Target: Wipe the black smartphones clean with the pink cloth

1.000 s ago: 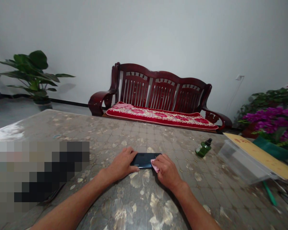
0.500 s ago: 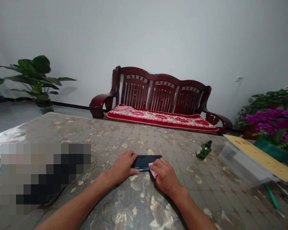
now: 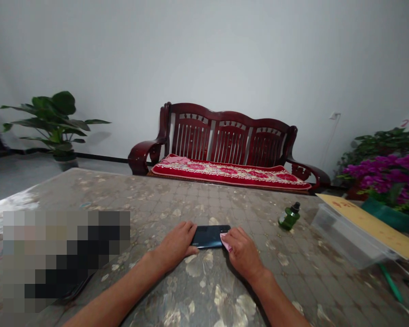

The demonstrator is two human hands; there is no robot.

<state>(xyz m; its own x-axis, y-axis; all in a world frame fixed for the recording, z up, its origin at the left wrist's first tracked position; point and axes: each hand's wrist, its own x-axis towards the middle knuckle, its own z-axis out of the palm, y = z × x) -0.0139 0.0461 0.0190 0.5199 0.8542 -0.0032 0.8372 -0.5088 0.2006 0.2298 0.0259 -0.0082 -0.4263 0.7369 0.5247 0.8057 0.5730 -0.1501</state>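
Observation:
A dark blue smartphone (image 3: 207, 237) lies back side up on the patterned tablecloth (image 3: 197, 290), its camera end to the right. My left hand (image 3: 179, 240) grips its left end, thumb on the near edge and fingers on the far edge. A small pink cloth (image 3: 226, 241) is bunched under the fingers of my right hand (image 3: 241, 252), which presses it on the phone's right end. Most of the cloth is hidden by that hand.
To the right stand a green spray bottle (image 3: 289, 217) and a clear plastic box (image 3: 347, 238) with a yellow sheet (image 3: 370, 222) on top. Purple flowers (image 3: 388, 175) are beyond. A pixelated dark object (image 3: 78, 263) lies left. A wooden bench (image 3: 228, 141) stands behind the table.
My right hand has slid the pink cloth rightward along the phone, toward its camera end. My left hand still holds the left end. The whole view has shifted slightly.

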